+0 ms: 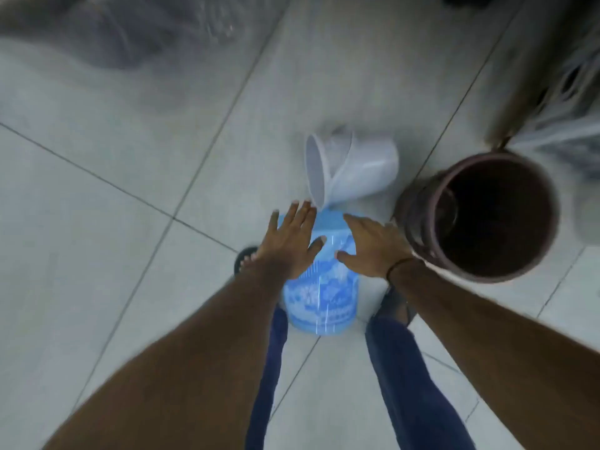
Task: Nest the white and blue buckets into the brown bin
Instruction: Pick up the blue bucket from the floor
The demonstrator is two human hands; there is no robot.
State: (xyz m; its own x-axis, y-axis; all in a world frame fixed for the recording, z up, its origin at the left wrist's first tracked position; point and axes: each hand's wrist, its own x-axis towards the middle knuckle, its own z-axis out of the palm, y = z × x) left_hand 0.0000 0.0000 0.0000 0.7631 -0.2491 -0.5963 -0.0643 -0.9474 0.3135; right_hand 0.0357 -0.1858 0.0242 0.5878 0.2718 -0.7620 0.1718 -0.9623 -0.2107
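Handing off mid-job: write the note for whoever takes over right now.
Left hand: open, over the blue bucket, no grip yet.
Right hand: open, over the same bucket.
Blue bucket: on the floor between the feet.
White bucket: on its side just beyond it.
Brown bin: upright at right, looks empty.
Done: nothing nested.
Left: nest both buckets in the bin.

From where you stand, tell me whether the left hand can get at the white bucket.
Probably yes. The left hand is open above the blue bucket, its fingertips close to the rim of the white bucket, which lies on its side; nothing sits between them.
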